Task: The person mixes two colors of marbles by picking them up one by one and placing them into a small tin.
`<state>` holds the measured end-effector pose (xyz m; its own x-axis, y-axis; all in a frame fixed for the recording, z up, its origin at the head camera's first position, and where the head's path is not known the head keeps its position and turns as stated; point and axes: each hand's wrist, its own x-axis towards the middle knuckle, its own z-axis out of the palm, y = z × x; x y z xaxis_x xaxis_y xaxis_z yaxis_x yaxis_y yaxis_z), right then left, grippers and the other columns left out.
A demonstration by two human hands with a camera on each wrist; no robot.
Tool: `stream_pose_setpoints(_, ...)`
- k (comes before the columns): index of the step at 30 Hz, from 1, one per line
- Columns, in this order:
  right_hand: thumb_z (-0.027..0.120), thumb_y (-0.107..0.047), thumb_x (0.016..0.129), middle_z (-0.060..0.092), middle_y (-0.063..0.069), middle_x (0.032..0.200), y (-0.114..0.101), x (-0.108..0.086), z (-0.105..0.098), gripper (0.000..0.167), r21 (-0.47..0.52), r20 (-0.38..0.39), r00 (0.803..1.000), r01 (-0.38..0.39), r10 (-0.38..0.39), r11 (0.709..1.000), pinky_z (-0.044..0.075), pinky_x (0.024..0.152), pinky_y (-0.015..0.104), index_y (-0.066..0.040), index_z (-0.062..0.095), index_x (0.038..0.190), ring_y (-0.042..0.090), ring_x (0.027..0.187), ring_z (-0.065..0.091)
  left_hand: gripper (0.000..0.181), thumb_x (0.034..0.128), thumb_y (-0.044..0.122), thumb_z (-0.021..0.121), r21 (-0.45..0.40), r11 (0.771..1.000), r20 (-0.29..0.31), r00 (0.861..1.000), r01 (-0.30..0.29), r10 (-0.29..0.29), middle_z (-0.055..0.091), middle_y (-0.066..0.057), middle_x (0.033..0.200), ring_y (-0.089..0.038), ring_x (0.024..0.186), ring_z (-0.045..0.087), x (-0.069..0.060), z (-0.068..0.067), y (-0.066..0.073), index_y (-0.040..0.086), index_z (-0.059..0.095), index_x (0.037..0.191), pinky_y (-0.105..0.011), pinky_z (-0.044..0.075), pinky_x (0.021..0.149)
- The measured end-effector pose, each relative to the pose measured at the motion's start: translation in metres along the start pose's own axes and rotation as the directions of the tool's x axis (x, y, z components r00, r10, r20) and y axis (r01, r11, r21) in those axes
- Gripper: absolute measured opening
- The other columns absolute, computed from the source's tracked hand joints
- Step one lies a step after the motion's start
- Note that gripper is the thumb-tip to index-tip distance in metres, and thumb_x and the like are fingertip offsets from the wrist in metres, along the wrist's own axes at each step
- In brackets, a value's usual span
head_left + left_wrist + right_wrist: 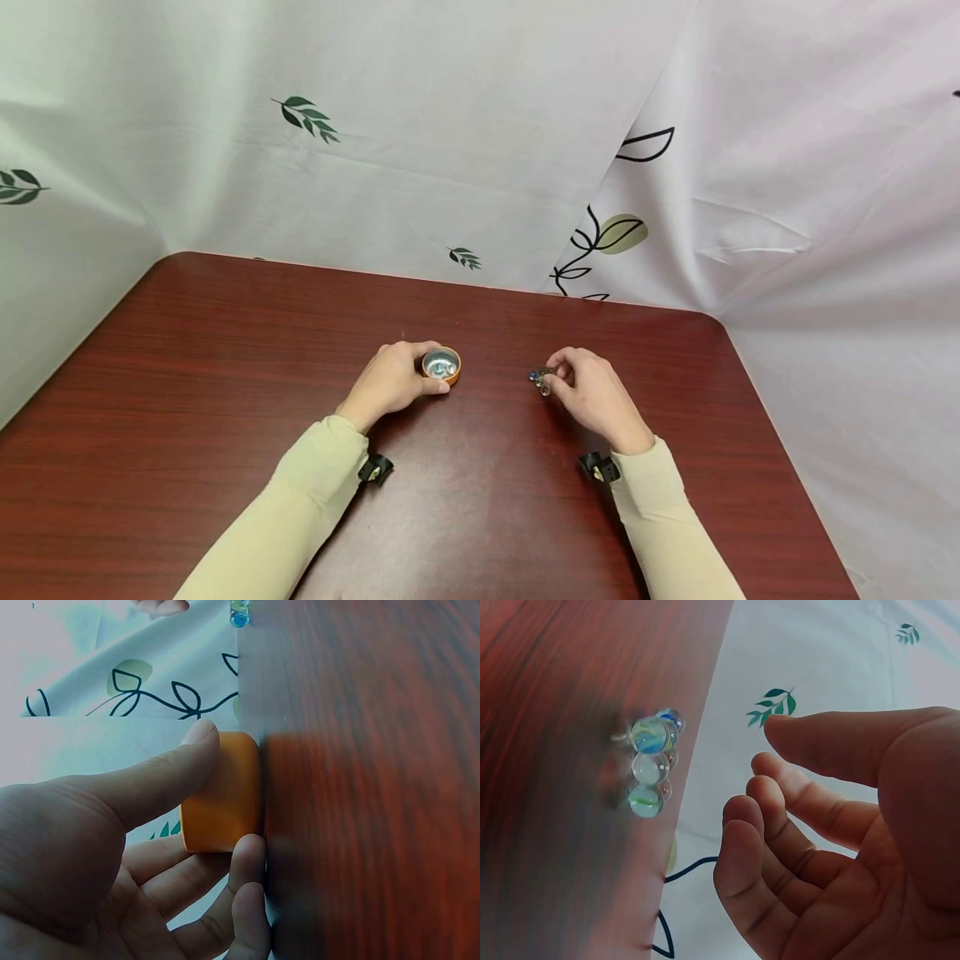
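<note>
Orange cup [225, 795] grasped by left fingers [249, 862], right fingers [739, 851] loose beside marbles [650, 769], table edge [375, 277] well beyond both

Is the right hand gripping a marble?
No: in the right wrist view, the fingers of the right hand hold nothing, and the marbles rest on the table.

No text, label, brand, number or sign can be read in the three views. The visible wall of the small orange cup [229, 791] is plain, and the white cloth [420, 133] carries printed leaves and stems. Pale marks on the black wrist straps [380, 467] are too small to tell.
</note>
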<state>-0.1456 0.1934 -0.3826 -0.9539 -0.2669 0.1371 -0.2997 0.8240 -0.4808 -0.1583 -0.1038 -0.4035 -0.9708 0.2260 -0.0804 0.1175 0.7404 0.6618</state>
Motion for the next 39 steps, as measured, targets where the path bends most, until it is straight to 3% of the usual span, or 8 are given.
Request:
stream_pose_setpoints(12, 0.075, -0.011, 0.086, 0.059, -0.001, 0.083, 0.007, 0.001, 0.0, 0.012, -0.029, 0.009, 0.999, -0.032, 0.032, 0.999, 0.046, 0.072, 0.034, -0.009, 0.069, 0.096, 0.015, 0.078, 0.055, 0.063, 0.0817, 0.031, 0.085, -0.007, 1.0, 0.01, 1.0, 0.013, -0.013, 0.071, -0.007, 0.114, -0.031, 0.113, 0.061, 0.001, -0.001, 0.0, 0.018, 0.063, 0.139, -0.046, 0.049, 0.093)
stream_pose_setpoints(39, 0.076, -0.007, 0.084, 0.06, 0.001, 0.082, 0.018, 0.004, 0.004, 0.012, -0.046, 0.039, 0.997, -0.061, 0.063, 0.997, 0.045, 0.071, 0.034, -0.007, 0.07, 0.095, 0.018, 0.077, 0.055, 0.063, 0.0821, 0.031, 0.085, -0.013, 1.0, 0.015, 1.0, 0.02, -0.019, 0.071, -0.006, 0.113, -0.034, 0.117, 0.057, 0.0, -0.001, 0.0, 0.018, 0.062, 0.139, -0.047, 0.048, 0.094)
